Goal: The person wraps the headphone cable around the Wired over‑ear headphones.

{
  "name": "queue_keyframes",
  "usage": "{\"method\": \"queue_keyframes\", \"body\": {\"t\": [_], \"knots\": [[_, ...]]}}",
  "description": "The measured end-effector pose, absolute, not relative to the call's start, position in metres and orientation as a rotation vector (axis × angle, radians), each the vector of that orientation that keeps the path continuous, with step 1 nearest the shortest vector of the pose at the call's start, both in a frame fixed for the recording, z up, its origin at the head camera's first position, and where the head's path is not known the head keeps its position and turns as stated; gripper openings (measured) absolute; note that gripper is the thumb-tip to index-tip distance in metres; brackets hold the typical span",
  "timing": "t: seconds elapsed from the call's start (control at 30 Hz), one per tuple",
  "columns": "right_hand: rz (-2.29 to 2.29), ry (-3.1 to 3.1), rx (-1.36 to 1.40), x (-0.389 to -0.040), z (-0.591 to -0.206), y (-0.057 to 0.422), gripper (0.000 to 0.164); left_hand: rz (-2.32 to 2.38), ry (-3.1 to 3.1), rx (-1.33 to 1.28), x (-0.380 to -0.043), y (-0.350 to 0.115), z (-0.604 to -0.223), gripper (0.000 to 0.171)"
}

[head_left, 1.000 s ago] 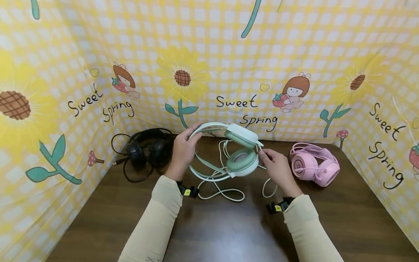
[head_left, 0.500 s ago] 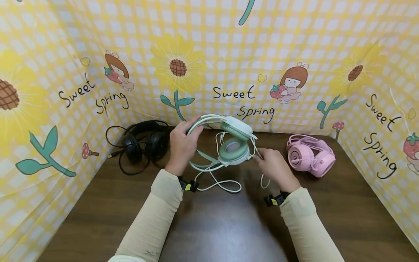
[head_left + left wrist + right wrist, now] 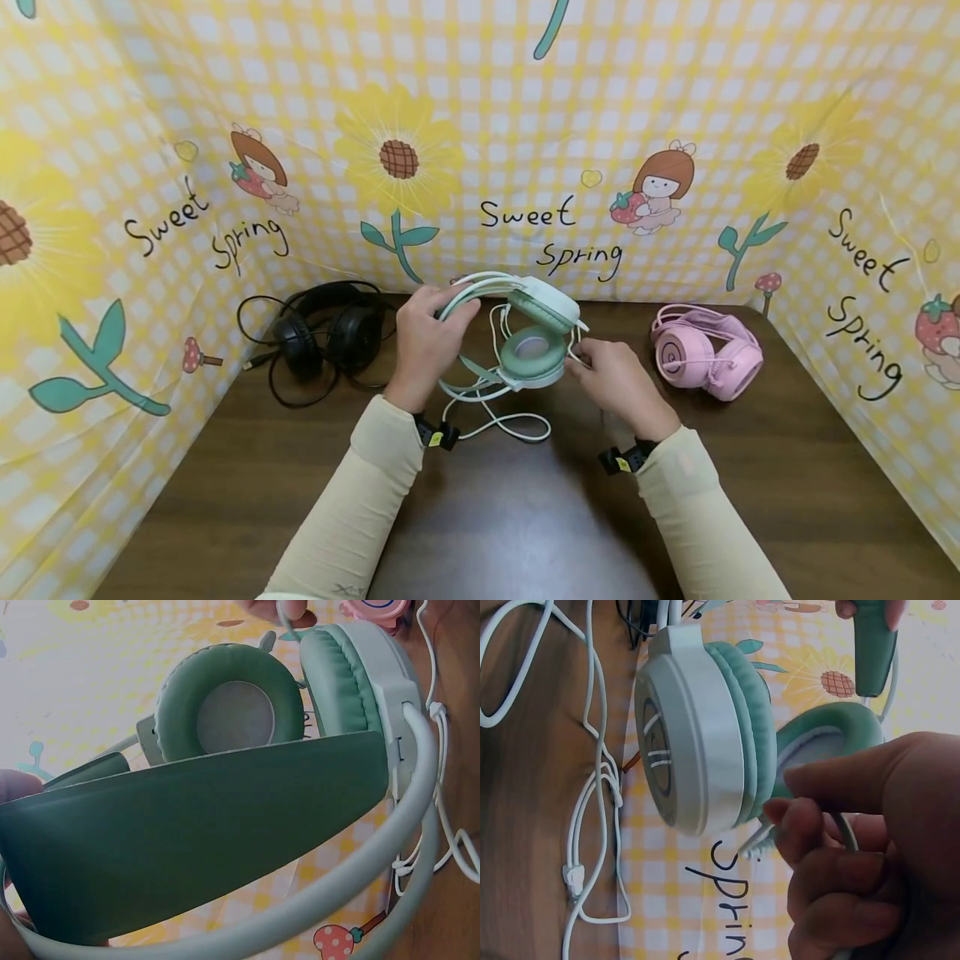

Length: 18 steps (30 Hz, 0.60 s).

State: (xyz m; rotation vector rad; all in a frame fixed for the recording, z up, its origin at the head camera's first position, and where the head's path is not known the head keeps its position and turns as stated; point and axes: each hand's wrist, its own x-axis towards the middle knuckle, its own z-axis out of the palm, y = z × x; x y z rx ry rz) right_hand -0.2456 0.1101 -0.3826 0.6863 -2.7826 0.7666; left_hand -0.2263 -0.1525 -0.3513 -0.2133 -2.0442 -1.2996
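Observation:
In the head view, a mint-green and white headset [image 3: 550,304] is held above the table, its ear cups toward the right. My left hand [image 3: 429,342] grips its headband between thumb and fingers. The green inner strap [image 3: 202,825] fills much of the left wrist view. Just right of the ear cups, my right hand [image 3: 621,382] pinches the headset's pale cable [image 3: 845,831], with its other fingers curled in. More of the white cord [image 3: 525,433] hangs in a loop below the headset.
A black headset [image 3: 322,329] with a tangled cord lies at the back left of the brown table [image 3: 525,525]. Toward the back right sits a pink headset [image 3: 708,352]. Yellow checked cloth [image 3: 465,100] walls in the back and both sides.
The cable loop under my right hand no longer shows. My right hand has shifted slightly along the cable by the ear cups. My left hand keeps its grip on the headband.

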Motion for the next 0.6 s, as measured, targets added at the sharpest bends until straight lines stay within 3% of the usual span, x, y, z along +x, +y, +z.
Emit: {"method": "queue_keyframes", "body": {"t": [0.6], "knots": [[0.814, -2.740, 0.615, -0.242, -0.381, 0.104, 0.014, -1.233, -2.068, -0.268, -0.217, -0.129, -0.353, 0.027]]}}
